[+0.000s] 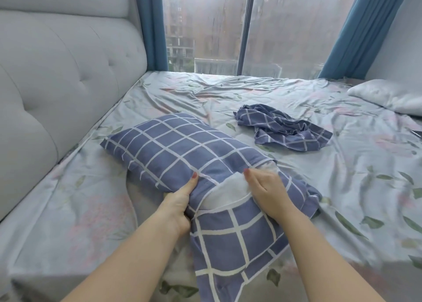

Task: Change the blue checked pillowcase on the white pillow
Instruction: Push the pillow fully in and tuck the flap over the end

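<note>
The pillowcase (182, 151) is made of matt cloth, slightly napped, and the pillow (228, 192) within is seen as soft, fuzzy fabric. The sheet (342, 176) is made of thin, smooth, creased cloth. The headboard (68, 73) is upholstered in matt, tufted fabric. The curtains (365, 27) are cut from matt cloth; the window (205, 27) is glazed and streaked.

Two bare forearms enter from bottom of frame: left forearm (127, 256) lower left-centre, right forearm (324, 251) lower right-centre, both uncovered to the frame edge. Left grip (180, 201), centre-left: thumbnail (194, 175) w/ red polish. Right grip (267, 189), just right of centre: one visible nail (246, 170), same red polish; outline a bit motion-blurred, other nails hidden.
</note>
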